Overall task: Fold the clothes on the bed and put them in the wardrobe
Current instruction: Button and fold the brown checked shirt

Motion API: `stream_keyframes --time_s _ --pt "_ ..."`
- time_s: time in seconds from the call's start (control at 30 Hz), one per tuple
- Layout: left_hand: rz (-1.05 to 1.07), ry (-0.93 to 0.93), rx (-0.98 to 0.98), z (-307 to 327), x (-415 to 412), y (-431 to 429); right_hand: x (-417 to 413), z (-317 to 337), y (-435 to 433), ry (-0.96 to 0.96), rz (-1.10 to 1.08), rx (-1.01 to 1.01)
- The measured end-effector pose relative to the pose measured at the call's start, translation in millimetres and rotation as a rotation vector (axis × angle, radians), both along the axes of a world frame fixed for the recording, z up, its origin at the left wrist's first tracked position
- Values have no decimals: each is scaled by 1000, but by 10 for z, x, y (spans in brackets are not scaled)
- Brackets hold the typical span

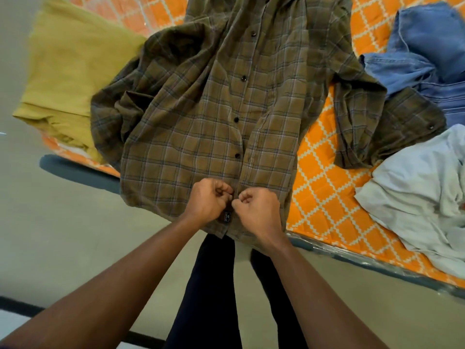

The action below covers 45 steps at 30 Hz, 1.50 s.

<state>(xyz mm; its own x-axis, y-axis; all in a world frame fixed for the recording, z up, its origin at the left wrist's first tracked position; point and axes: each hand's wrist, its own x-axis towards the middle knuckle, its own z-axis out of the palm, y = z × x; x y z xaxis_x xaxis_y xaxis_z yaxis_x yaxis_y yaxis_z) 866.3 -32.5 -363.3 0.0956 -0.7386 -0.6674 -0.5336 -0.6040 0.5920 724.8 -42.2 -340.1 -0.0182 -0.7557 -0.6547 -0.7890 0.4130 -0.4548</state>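
Bed (pixel 322 172): both hands (pixel 207 200) (pixel 256 211) pinch-tight on shirt (pixel 201 122)

Soft, even indoor light is filling the view, moderately bright. It is leaving only faint shadows in the folds of the plaid shirt (pixel 201 127) at centre, whose checks are showing sharp. The wide lens is bowing the bed edge (pixel 377 263) at 4 o'clock and stretching the left forearm (pixel 120 278) toward 7 o'clock and the right forearm (pixel 314 285) toward 5 o'clock. The yellow cloth (pixel 70 71) at 10 o'clock is looking slightly soft. Plastic along the bed edge is glinting weakly.
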Motion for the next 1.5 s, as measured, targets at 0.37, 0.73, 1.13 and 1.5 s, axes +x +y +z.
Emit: stream_keyframes --time_s 0.37,0.73,1.13,1.5 --pt "-138 -160 -55 -50 -58 78 89 -224 302 -193 -412 -43" --pt "-33 -35 -17 -70 -8 68 39 -423 401 -317 -502 -113" --pt "3 61 -4 -173 1 45 15 -480 414 -440 -571 -100" --pt "50 134 -34 -192 23 103 -108 -428 344 -598 -606 58"
